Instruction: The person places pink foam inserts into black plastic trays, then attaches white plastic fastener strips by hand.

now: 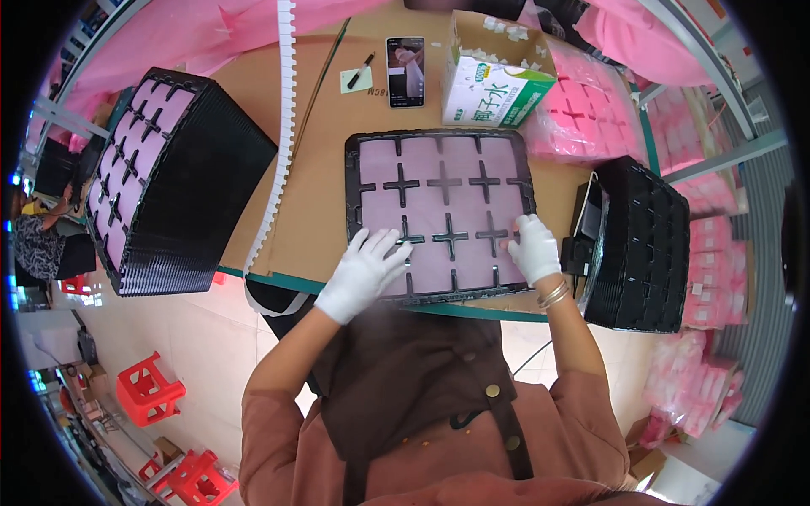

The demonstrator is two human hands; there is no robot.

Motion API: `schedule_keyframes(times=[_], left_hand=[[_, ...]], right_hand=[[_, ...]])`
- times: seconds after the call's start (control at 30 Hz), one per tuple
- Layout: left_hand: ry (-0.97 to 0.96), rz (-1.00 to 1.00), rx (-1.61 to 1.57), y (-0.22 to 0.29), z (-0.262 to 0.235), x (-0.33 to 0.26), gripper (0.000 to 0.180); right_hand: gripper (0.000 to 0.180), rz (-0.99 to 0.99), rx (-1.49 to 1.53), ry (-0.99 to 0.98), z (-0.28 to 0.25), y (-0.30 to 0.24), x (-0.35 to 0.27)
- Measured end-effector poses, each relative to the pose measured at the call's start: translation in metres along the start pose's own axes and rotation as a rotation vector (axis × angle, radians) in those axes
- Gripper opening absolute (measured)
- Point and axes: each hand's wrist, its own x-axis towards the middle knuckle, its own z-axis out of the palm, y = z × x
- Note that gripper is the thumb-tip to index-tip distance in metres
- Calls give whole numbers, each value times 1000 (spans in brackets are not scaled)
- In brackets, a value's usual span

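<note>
A black tray (pixel 352 181) lies on the table in front of me, its compartments lined with pale pink pieces (pixel 424 221) between black cross-shaped dividers. My left hand (pixel 364 274), in a white glove, rests on the tray's near left part with fingers stretched out. At the right rim is my right hand (pixel 535 250), also gloved in white, with its thumb apart from the fingers and reaching over a pink piece. Neither hand visibly holds anything.
A tall stack of black trays (pixel 202 181) stands left, another stack (pixel 645 244) right. Behind lie a phone (pixel 406 74), a pen on a note (pixel 361 72), and a carton (pixel 498 88) with white scraps. A notched white strip (pixel 283 126) crosses the brown tabletop (pixel 316 202). Wrapped pink goods (pixel 582 110) sit back right.
</note>
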Motion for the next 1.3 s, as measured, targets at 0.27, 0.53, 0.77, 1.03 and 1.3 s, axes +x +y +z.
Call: schedule_keyframes(times=[0.27,0.53,0.77,1.03,1.3], left_hand=[[-8,-3,55,-2,-37,-64,36],[236,-877,-411,16,18,-49,49],[617,-974,-854,46,5,-69,44],[1254,-930,-909,16,-164,-136,48],[1573,-868,-710,-143,-253,-212,28]], right_hand=[[76,-386,-157,-60,-20,39,-34],[32,63,127,450,47,71,-10],[35,165,615,517,36,61,-27],[57,-155,1206,309,-40,-54,-52],[25,-302,955,-319,20,-110,-37]])
